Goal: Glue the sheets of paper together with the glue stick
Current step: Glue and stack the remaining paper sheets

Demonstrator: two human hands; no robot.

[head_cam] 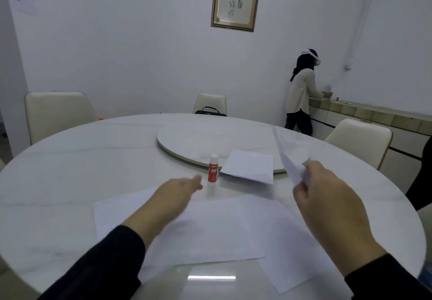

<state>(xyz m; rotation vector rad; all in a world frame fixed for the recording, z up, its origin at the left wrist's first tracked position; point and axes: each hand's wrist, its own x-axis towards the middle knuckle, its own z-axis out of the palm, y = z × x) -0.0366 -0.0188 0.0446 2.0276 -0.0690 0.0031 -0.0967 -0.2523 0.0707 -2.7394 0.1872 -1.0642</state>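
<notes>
The grip of the right hand is closed on one sheet of paper, the lifted sheet, which stands up tilted from the fingers and is blurred. The left hand has its fingers stretched out and holds nothing; its fingertips are near the glue stick but do not touch it. There is one glue stick, red and white with a white cap, standing upright on the round white surface.

I count four sheets of paper. Besides the lifted sheet, one smaller sheet lies just to the right of the glue stick, partly on the round turntable. Two large sheets lie nearer to the person than the glue stick: the left sheet under the left forearm, and the right sheet overlapping it, under the right forearm. Both sleeves are dark.

Behind the glue stick, three pale chairs stand around the surface.
</notes>
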